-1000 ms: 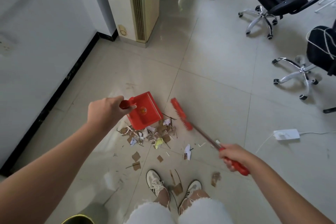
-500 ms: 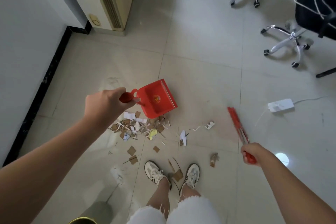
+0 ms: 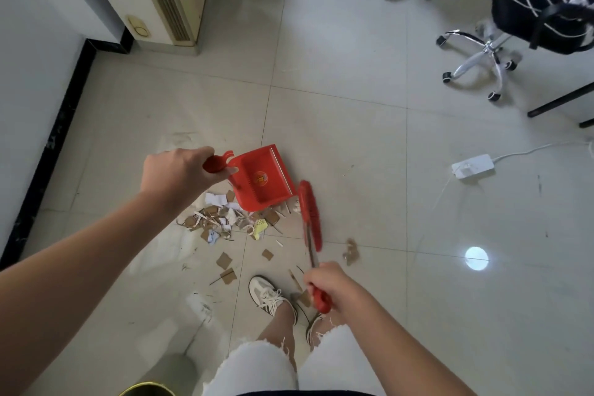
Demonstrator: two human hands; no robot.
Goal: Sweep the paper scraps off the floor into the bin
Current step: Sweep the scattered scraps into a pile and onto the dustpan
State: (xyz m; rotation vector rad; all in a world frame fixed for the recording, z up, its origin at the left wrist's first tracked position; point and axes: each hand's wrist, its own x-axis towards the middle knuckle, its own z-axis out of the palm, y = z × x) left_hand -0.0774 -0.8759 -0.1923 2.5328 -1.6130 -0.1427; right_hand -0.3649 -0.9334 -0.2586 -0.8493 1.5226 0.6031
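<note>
Both tools flank scraps (image 3: 225, 218): dustpan (image 3: 262, 178), brush (image 3: 310, 214).

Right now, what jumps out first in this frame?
The bright red dustpan in the left hand, held over the pile of paper scraps at mid-floor. Just right of it, the matching red broom, gripped low by the right hand. Stray scraps lie near the white shoe.
</note>
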